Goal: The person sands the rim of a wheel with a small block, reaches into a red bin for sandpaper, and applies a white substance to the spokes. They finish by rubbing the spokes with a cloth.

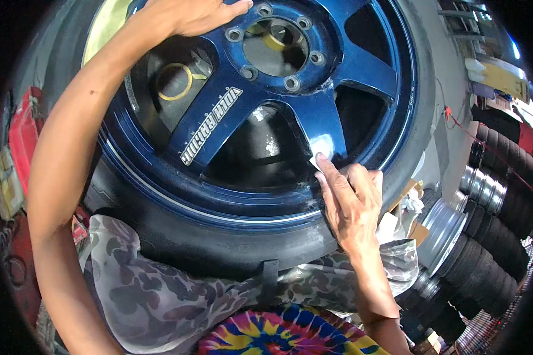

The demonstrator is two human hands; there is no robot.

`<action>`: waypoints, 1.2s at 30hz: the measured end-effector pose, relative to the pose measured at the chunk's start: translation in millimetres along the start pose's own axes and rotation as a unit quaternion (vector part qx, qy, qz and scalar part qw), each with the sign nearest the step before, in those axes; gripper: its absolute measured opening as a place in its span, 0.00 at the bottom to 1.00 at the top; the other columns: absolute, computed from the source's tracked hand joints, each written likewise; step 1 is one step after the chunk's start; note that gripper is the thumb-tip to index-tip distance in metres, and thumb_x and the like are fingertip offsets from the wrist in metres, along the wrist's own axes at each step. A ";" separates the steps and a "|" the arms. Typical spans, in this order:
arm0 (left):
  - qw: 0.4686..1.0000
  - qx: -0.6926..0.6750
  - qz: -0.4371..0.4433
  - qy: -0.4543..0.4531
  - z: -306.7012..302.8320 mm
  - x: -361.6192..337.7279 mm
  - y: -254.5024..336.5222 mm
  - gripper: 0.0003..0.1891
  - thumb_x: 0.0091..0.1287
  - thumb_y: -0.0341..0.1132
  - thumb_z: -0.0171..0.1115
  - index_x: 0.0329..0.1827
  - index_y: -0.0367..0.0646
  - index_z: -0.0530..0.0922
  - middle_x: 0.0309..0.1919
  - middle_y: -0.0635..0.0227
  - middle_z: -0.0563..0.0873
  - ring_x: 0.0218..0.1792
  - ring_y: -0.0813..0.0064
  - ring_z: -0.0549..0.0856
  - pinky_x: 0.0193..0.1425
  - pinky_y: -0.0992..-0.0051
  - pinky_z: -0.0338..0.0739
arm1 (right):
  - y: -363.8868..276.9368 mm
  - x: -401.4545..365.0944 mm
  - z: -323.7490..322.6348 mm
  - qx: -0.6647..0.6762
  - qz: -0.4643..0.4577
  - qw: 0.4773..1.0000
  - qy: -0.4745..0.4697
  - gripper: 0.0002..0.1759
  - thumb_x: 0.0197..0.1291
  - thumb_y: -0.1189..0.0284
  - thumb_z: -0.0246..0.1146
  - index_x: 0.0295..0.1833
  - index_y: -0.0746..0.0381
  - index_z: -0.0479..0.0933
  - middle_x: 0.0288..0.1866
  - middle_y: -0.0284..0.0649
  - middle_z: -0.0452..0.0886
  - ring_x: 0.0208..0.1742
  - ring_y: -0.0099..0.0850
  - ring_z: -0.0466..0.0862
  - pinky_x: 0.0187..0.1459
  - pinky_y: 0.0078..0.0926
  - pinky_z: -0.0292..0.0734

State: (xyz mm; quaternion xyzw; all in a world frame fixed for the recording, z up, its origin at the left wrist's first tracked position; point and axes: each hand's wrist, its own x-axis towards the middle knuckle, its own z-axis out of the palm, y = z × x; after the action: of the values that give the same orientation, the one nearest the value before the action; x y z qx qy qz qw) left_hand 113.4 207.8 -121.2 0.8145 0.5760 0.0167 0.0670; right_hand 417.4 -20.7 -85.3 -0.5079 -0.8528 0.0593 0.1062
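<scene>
A blue multi-spoke wheel rim point(361, 65) with white "VOLK RACING" lettering fills the middle, set in a black tire point(219, 242). My right hand point(352, 198) pinches a small white piece point(315, 161), perhaps folded paper or sandpaper, pressed on the lower end of a spoke point(317, 118). Light glares off the spoke there. At the top, my left hand point(189, 15) lies on the rim near the hub, one digit stretched out; the frame edge cuts off part of it. Several lug holes ring the open center bore.
Stacked tires point(479, 266) and a silver rim point(441, 231) stand at the right. A cardboard piece and white scraps point(411, 204) lie beside my right hand. Red objects point(25, 130) are at the left. My camouflage-covered legs point(172, 290) are against the tire's near side.
</scene>
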 end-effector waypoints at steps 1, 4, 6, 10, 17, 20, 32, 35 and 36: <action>1.000 -0.003 -0.001 -0.002 0.9 0.4 0.7 0.36 0.75 0.60 0.58 0.30 0.29 0.89 0.30 0.34 0.88 0.38 0.36 0.91 0.48 0.46 0.86 | 0.2 -1.7 -2.3 -0.006 0.001 1.000 -0.001 0.27 0.57 0.76 0.80 0.65 0.58 0.87 0.34 0.33 0.70 0.35 0.31 0.76 0.43 0.35 0.64; 1.000 0.002 -0.007 -0.005 0.3 2.5 3.4 0.36 0.75 0.61 0.57 0.30 0.29 0.89 0.31 0.34 0.89 0.38 0.36 0.91 0.48 0.46 0.86 | -0.7 7.5 3.9 0.016 0.009 1.000 0.007 0.27 0.57 0.76 0.80 0.64 0.58 0.88 0.35 0.32 0.70 0.35 0.31 0.76 0.44 0.35 0.64; 1.000 0.008 -0.019 -0.010 -0.3 2.5 1.3 0.36 0.75 0.61 0.57 0.30 0.29 0.89 0.31 0.34 0.89 0.38 0.36 0.91 0.48 0.46 0.86 | 0.0 6.6 4.2 0.008 0.008 1.000 -0.001 0.27 0.57 0.76 0.80 0.65 0.58 0.88 0.35 0.32 0.70 0.35 0.30 0.76 0.44 0.35 0.64; 1.000 0.001 -0.007 -0.014 1.3 1.6 2.2 0.37 0.75 0.61 0.58 0.30 0.28 0.89 0.31 0.34 0.89 0.38 0.36 0.91 0.48 0.46 0.86 | -0.7 2.5 0.2 0.010 0.003 1.000 -0.005 0.27 0.57 0.75 0.81 0.65 0.58 0.88 0.34 0.32 0.69 0.35 0.30 0.76 0.44 0.35 0.64; 1.000 0.000 -0.017 -0.011 -2.0 -2.8 3.8 0.36 0.75 0.61 0.58 0.33 0.29 0.90 0.33 0.34 0.89 0.40 0.35 0.91 0.50 0.47 0.86 | -0.5 0.9 -1.2 0.000 0.003 1.000 -0.021 0.26 0.58 0.75 0.80 0.64 0.56 0.89 0.34 0.32 0.68 0.35 0.31 0.76 0.44 0.35 0.64; 1.000 0.003 -0.001 -0.008 -0.4 2.3 1.1 0.36 0.75 0.61 0.58 0.32 0.29 0.89 0.33 0.34 0.89 0.40 0.35 0.91 0.51 0.47 0.86 | 1.5 6.8 7.4 0.024 -0.009 1.000 0.013 0.27 0.57 0.74 0.80 0.65 0.56 0.88 0.33 0.32 0.67 0.34 0.30 0.75 0.44 0.35 0.64; 1.000 0.008 0.001 -0.003 -1.2 0.8 -0.9 0.36 0.75 0.61 0.58 0.30 0.28 0.89 0.31 0.34 0.89 0.39 0.36 0.91 0.50 0.47 0.86 | -0.3 5.2 5.7 0.004 0.008 1.000 -0.006 0.26 0.59 0.75 0.79 0.65 0.57 0.88 0.34 0.32 0.69 0.37 0.31 0.77 0.46 0.35 0.64; 1.000 0.000 0.014 0.007 2.7 1.4 -2.1 0.36 0.75 0.60 0.58 0.30 0.28 0.89 0.31 0.34 0.89 0.38 0.36 0.91 0.49 0.47 0.86 | 0.6 -5.7 -6.4 -0.009 0.011 0.999 -0.030 0.26 0.59 0.75 0.79 0.65 0.58 0.88 0.34 0.32 0.69 0.36 0.31 0.76 0.45 0.35 0.64; 1.000 -0.008 0.007 0.005 1.7 1.1 -0.9 0.37 0.75 0.61 0.58 0.29 0.28 0.88 0.31 0.34 0.89 0.38 0.36 0.91 0.49 0.46 0.86 | 2.4 -3.6 -3.7 -0.011 -0.002 1.000 -0.013 0.26 0.59 0.75 0.79 0.65 0.59 0.88 0.35 0.33 0.69 0.36 0.31 0.76 0.45 0.35 0.64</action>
State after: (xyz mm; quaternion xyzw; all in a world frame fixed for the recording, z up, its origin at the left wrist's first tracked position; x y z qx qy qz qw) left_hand 113.1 209.0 -123.1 0.8177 0.5707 0.0252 0.0705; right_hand 422.0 -22.8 -82.7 -0.5069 -0.8554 0.0564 0.0900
